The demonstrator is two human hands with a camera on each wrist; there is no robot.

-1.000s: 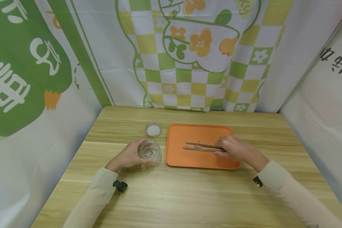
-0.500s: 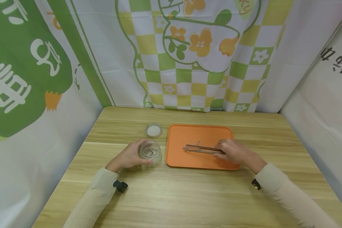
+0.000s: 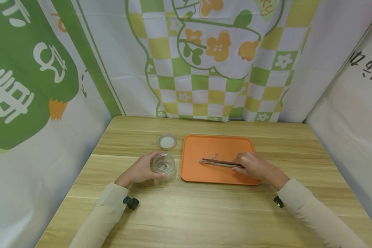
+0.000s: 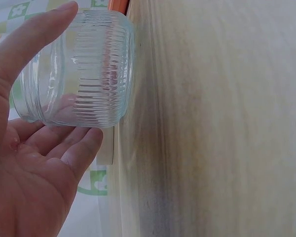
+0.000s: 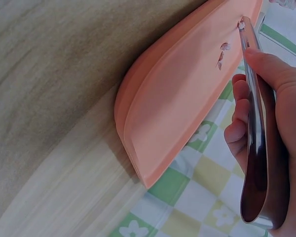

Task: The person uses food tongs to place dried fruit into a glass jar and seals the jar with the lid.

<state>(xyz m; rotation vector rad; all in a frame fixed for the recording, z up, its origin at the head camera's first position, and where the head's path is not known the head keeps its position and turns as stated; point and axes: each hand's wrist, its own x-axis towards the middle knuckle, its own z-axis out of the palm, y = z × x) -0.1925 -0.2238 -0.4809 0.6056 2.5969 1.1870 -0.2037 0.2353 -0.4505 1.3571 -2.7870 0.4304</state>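
My left hand [image 3: 141, 168] holds a clear glass jar [image 3: 163, 165] upright on the table, thumb on the near side and fingers round the far side. Ribbed glass and a little pinkish matter low in the jar [image 4: 96, 69] show in the left wrist view. My right hand [image 3: 255, 166] grips metal tongs [image 3: 220, 163] over the orange tray [image 3: 201, 144]. The tongs' arms are squeezed together, their tips pointing left. At the tips [image 5: 241, 22] is a small pale piece, in the right wrist view. Beside them on the tray lie small pinkish-white scraps [image 5: 224, 48].
A round, shallow glass lid [image 3: 167, 141] with a whitish middle lies behind the jar. The tray's left rim stands just right of the jar. Printed curtains enclose the wooden table [image 3: 186, 213] at the back and sides.
The tongs' arms, spread apart a second ago, have come together over a small piece near the tray's left side. My left hand and the jar have stayed in place.
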